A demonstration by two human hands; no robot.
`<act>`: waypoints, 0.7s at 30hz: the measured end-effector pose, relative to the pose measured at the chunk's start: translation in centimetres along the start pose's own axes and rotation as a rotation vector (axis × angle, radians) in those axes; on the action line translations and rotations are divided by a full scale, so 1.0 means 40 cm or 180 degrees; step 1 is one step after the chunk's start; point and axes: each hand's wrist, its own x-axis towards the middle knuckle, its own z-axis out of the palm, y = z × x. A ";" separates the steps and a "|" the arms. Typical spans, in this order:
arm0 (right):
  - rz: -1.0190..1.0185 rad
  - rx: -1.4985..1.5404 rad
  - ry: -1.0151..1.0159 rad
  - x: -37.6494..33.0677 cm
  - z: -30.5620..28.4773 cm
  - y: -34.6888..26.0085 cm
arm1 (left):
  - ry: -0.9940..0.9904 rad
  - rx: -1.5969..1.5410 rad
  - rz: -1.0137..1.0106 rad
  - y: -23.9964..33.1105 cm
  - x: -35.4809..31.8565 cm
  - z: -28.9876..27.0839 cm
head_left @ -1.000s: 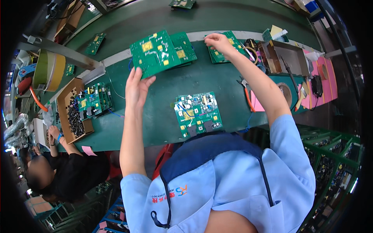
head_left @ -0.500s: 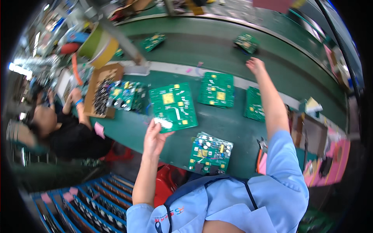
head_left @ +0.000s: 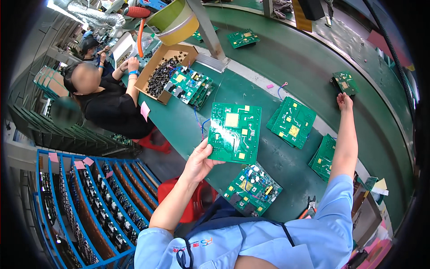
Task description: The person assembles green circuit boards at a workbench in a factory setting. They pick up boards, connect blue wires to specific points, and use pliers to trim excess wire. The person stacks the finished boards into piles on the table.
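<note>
From my remote seat, I read the tabletop (head_left: 244,85) as dark green, with a pale grey strip (head_left: 257,80) along its far edge. The held circuit board (head_left: 234,134) is bright green, patterned with yellow squares and white lines. By the near edge, the component-side board (head_left: 253,190) is green, speckled white, black and yellow; the pliers (head_left: 309,207) are orange-red and black. I also see a plain light-blue sleeve (head_left: 337,204) and a red stool (head_left: 201,201) below that edge.
</note>
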 end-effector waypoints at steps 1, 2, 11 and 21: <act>0.0023 -0.0073 0.0019 0.003 0.011 0.006 | 0.0049 0.0014 0.0021 0.000 -0.002 0.002; 0.0043 -0.0152 0.0046 -0.011 0.024 0.009 | 0.0096 0.0020 0.0036 -0.001 -0.006 0.004; -0.0249 0.0909 -0.0821 -0.192 -0.007 -0.083 | 0.0029 -0.0079 0.0131 0.011 -0.009 0.004; -0.0445 -0.0351 -0.1725 -0.691 -0.228 -0.129 | -0.0597 -0.0454 -0.0017 0.012 0.029 -0.017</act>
